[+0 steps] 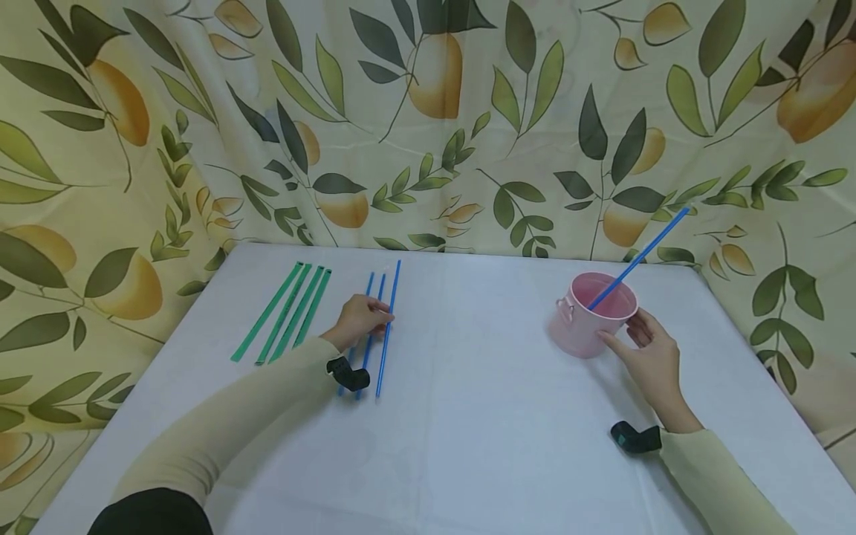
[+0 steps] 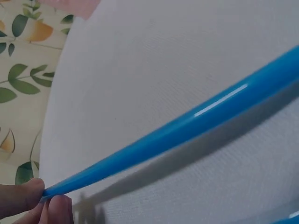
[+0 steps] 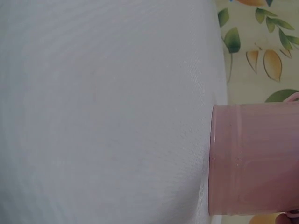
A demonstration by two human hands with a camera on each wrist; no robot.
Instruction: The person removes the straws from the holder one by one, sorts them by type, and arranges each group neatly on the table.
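Note:
My left hand [image 1: 361,321] pinches a slim blue straw [image 1: 388,327] between thumb and fingertips. In the left wrist view this straw [image 2: 187,122] runs slanting up from the fingers, with its shadow on the white cloth below. Two more blue straws [image 1: 365,358] lie beside it, partly covered by the hand. At the right, my right hand [image 1: 652,364] holds a small pink bucket [image 1: 585,334] by its side near the rim, thumb in front. One blue straw [image 1: 642,256] leans inside the bucket and sticks out toward the upper right. The right wrist view shows the bucket's wall [image 3: 257,161].
Several flat green strips [image 1: 270,312] lie side by side left of the blue straws. A white cloth [image 1: 481,431] covers the table. Behind its far edge hangs a curtain [image 1: 428,178] printed with leaves and fruit.

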